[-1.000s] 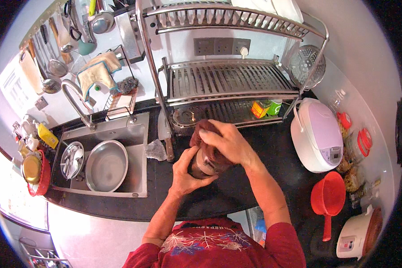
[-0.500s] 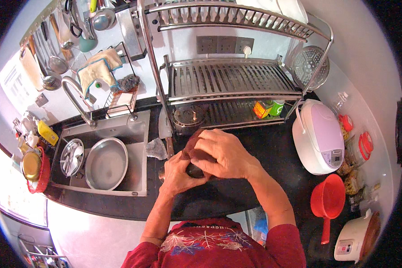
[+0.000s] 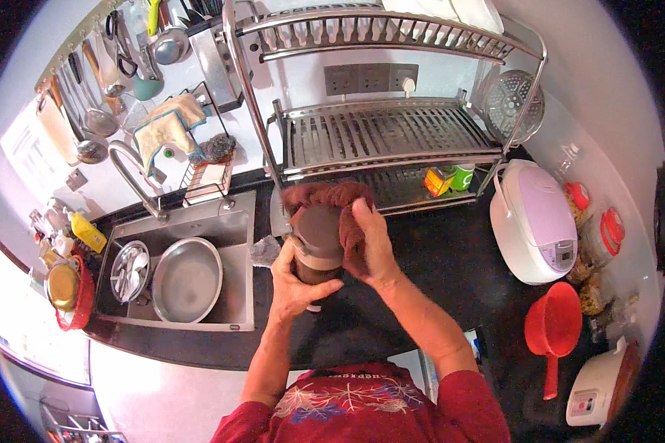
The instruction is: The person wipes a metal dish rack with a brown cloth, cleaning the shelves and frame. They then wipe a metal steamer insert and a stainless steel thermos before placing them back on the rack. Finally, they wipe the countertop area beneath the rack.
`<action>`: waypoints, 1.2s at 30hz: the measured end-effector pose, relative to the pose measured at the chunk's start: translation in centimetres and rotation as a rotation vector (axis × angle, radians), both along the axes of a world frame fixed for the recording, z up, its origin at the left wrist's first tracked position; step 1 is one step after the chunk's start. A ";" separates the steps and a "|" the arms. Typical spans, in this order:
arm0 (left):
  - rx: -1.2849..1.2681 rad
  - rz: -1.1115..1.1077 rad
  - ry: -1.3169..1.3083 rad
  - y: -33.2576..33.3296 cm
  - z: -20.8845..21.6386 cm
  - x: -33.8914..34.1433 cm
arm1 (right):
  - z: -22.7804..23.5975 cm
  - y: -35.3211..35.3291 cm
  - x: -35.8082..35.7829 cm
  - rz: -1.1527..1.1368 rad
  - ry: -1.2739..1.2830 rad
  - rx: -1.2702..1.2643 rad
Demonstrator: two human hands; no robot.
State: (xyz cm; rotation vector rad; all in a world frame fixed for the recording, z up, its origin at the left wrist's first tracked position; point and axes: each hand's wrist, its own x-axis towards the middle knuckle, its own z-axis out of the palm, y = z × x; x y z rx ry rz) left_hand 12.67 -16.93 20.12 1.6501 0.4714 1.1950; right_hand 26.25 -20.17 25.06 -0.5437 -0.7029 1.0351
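Note:
My left hand [image 3: 292, 284] is closed around the side of a dark brown cylindrical container [image 3: 321, 229], its round top tilted up toward me. A dark maroon cloth [image 3: 353, 240] lies along the container's far rim and down its right side. My right hand [image 3: 377, 244] grips that cloth beside the container, thumb uppermost. Both hands are held over the black countertop [image 3: 362, 317], in front of the steel dish rack. Whether the container is a jar or a cup I cannot tell. A grey rag [image 3: 266, 252] lies just left of my left hand.
Left is a steel sink [image 3: 244, 303] holding a metal basin [image 3: 187, 280] and a colander of cutlery [image 3: 131, 269]. The tiered dish rack [image 3: 391, 136] stands behind. To the right are a rice cooker [image 3: 533, 221], a red dipper [image 3: 553, 321] and several red-lidded jars [image 3: 612, 229].
My right hand has moved from over the container's top to its right side with the cloth. The container's round top now shows. The whole view has shifted slightly.

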 end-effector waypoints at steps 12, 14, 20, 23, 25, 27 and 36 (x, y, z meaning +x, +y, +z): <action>-0.403 -0.152 -0.641 3.1 0.4 0.2 | -7.0 -5.1 -1.8 -0.338 -0.935 -0.093; -0.392 -0.152 -0.651 3.4 0.5 0.0 | -8.9 -5.6 -2.2 -0.167 -0.566 -0.125; -0.390 -0.044 -0.764 2.5 -0.3 0.8 | -8.8 -5.2 -3.0 0.189 0.299 -0.268; -0.272 0.070 -0.757 1.4 0.3 0.9 | -7.4 -4.1 -1.8 0.117 0.146 -0.351; -0.233 0.112 -0.734 1.2 0.6 0.4 | -6.7 -4.9 -1.7 0.073 -0.093 -0.432; -0.194 0.153 -0.727 1.1 1.6 0.0 | -8.8 -5.5 -2.0 -0.189 -0.581 -0.369; -0.343 -0.025 -0.385 -0.1 -2.3 -0.1 | -3.0 -4.8 -3.5 -0.458 -1.135 0.059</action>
